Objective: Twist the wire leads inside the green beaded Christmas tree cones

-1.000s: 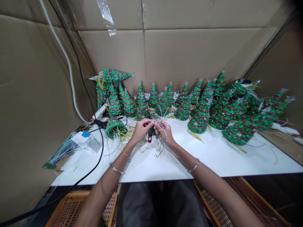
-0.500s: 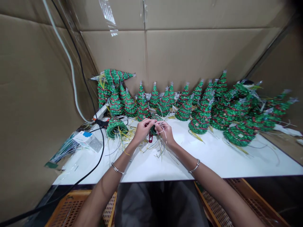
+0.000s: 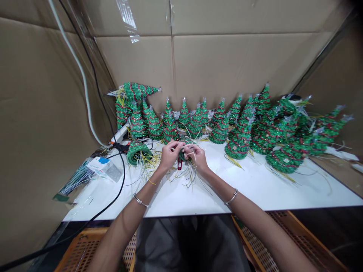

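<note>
Near the middle of the white table, my left hand and my right hand come close together, fingers pinched on thin white wires. Loose wire ends loop up and out between them. Beneath my fingers is a dark green tinsel piece, mostly hidden by the hands. A small red tool or clip shows just below my left fingers. To the left, a green tinsel tree lies with its hollow base facing me, yellow and white wires spilling out.
Several tinsel trees line the back and right of the white table. At left are a clear-and-white box, a wire bundle and a black cable. Orange crates sit below the front edge.
Both hands stay close together, with my right fingers slightly shifted and opened around the white wires. The loose wire ends have changed shape. The whole view has shifted slightly.
</note>
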A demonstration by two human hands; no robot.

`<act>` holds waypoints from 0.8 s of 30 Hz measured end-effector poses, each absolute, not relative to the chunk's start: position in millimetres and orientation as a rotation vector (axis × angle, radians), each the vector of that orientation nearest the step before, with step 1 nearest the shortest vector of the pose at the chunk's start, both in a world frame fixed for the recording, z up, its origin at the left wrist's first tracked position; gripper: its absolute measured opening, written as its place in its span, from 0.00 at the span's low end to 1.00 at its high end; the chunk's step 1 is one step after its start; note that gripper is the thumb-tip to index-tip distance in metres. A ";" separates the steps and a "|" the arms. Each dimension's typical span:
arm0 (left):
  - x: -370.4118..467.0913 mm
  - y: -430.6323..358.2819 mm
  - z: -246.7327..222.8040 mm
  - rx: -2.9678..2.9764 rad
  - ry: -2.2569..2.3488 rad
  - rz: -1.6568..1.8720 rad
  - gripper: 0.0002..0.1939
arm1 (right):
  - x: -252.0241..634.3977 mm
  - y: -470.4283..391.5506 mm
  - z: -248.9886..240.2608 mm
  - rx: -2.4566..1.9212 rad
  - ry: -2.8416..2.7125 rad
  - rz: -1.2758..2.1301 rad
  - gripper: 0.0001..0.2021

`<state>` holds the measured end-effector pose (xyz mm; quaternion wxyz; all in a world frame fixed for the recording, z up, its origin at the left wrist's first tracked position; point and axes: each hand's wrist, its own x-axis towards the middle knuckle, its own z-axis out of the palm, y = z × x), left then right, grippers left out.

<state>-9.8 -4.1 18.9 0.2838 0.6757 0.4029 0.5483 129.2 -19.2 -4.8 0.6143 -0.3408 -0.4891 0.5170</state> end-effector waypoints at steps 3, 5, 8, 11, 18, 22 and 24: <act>-10.4 -1.0 15.1 1.692 1.059 1.502 0.13 | 128.4 -18.1 -5.7 -0.723 -1.060 1.257 0.16; -11.3 1.1 13.3 1.671 1.055 1.518 0.12 | 128.2 -17.2 -7.4 -0.676 -1.016 1.305 0.16; -12.6 2.6 12.5 1.676 1.052 1.543 0.12 | 128.5 -18.2 -7.8 -0.673 -0.994 1.334 0.17; -13.0 2.6 13.3 1.674 1.071 1.551 0.11 | 128.6 -23.3 -5.3 -0.717 -1.050 1.244 0.18; -17.5 6.8 9.4 1.612 1.259 1.533 0.12 | 126.0 -30.2 -5.8 -0.758 -1.078 1.061 0.16; -19.1 6.7 10.6 1.701 1.225 1.550 0.12 | 129.4 -26.1 -4.1 -0.779 -1.110 1.133 0.19; -17.5 4.0 13.7 1.817 1.118 1.557 0.12 | 134.1 -23.6 -1.0 -0.790 -1.202 1.192 0.20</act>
